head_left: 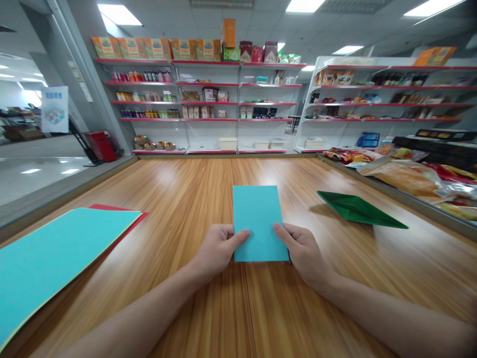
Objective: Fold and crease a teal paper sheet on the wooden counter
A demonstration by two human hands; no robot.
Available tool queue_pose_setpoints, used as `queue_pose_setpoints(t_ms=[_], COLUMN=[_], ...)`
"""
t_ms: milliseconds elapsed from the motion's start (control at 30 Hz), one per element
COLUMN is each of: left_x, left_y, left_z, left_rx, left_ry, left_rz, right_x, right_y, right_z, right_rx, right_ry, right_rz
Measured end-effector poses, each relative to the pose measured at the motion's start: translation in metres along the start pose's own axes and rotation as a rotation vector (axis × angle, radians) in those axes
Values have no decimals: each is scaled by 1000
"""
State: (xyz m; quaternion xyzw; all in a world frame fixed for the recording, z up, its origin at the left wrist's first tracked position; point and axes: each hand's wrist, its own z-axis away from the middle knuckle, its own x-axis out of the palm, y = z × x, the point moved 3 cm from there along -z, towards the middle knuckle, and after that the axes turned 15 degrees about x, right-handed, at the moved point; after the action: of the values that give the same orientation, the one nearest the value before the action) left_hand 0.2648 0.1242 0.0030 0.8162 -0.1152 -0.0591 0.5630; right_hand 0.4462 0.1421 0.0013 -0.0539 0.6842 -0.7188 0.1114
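Note:
A light-blue rectangle of paper (258,214), smooth-faced and apparently folded, is held upright above the middle of the wooden table (179,199). My left hand (219,247) pinches its left edge, thumb across the front and fingers behind. On the opposite edge my right hand (302,248) grips in the same way. The fingers behind the sheet are mostly hidden. To the right lies a green folded paper boat (359,210), apart from both hands. At the left rests a stack of coloured paper (67,243), blue on top with yellow and red edges showing.
Packaged snacks (406,174) lie beyond the table's right rim. Behind the table stand shelves (208,134) with bottles, boxes and tins. A red box (100,145) and a sign on a stand (54,109) are on the floor side at left.

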Motion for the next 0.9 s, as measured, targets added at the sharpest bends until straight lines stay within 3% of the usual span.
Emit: queue_pose_setpoints(t_ms=[100,433,600,733,900], left_x=[-2,-5,-2,4,5], left_y=[-3,-9,-7,-2,2], left_z=[1,1,3,6,8], left_rx=[12,-16,-24,-139,-163], left_ry=[11,66,54,-59,-124], left_rz=[13,36,117,144,163], right_x=[2,6,1,-3,-3], right_y=[1,-5,-2,-4,-3], right_z=[0,4,2,2,-1], right_rx=[17,13,12,-38,-29], right_ry=[-75,-139,-32,79,42], right_rz=[-21,10,95,142,131])
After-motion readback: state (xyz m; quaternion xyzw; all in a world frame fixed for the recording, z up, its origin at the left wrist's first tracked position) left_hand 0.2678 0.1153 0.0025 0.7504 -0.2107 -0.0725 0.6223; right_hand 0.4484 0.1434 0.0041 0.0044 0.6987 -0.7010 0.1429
